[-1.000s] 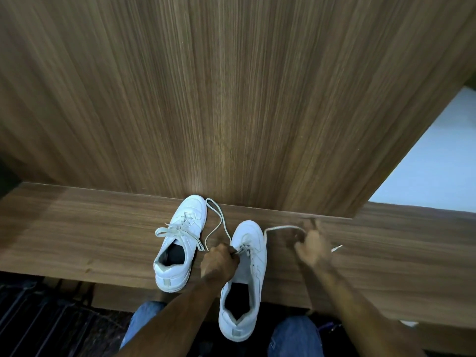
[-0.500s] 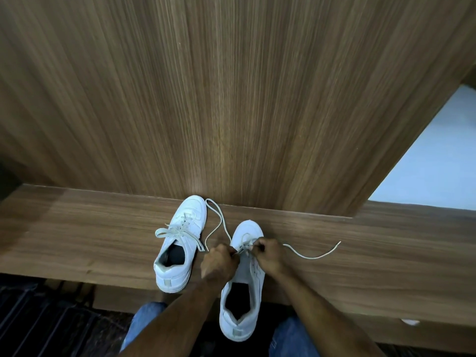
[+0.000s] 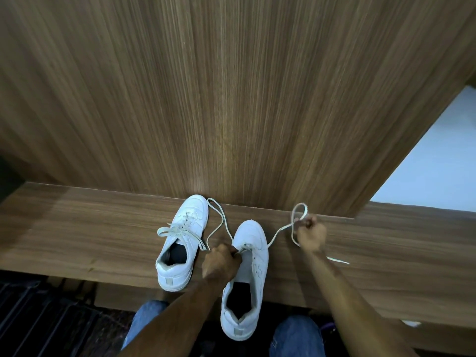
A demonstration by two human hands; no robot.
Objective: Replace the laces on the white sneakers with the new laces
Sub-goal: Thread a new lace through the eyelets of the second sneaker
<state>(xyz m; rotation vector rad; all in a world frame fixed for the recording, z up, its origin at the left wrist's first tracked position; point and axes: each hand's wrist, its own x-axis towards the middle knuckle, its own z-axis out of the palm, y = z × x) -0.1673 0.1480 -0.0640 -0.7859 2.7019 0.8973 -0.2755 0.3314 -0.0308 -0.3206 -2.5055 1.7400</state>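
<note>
The right-hand sneaker (image 3: 251, 256) sits on the wooden ledge (image 3: 77, 228), toe toward the wood-grain wall panel (image 3: 231, 99), heel hanging past the ledge's near edge above your knees. Its lace (image 3: 279, 231) comes out of the eyelets near the toe and runs off to the right. Your right hand (image 3: 310, 234) pinches that lace with curled fingers, out to the right of the shoe and above the ledge; the lace makes a small loop above your knuckles, and a free tail trails down past your wrist onto the ledge. Your left hand (image 3: 221, 262) is curled tight at the eyelet area on the shoe's left side, gripping there; can't tell whether it's holding lace or only the upper. The lace's other end (image 3: 217, 222) loops up from under that hand toward the panel, between the two shoes. The left-hand sneaker (image 3: 181, 243) stands just beside, also toe to the panel, fully on the ledge, laces (image 3: 180, 231) threaded but untied and splayed across its top. Jeans (image 3: 296, 336) show at the bottom, dark floor (image 3: 38, 318) lower left, a pale surface (image 3: 438, 163) at the right past the panel.
</note>
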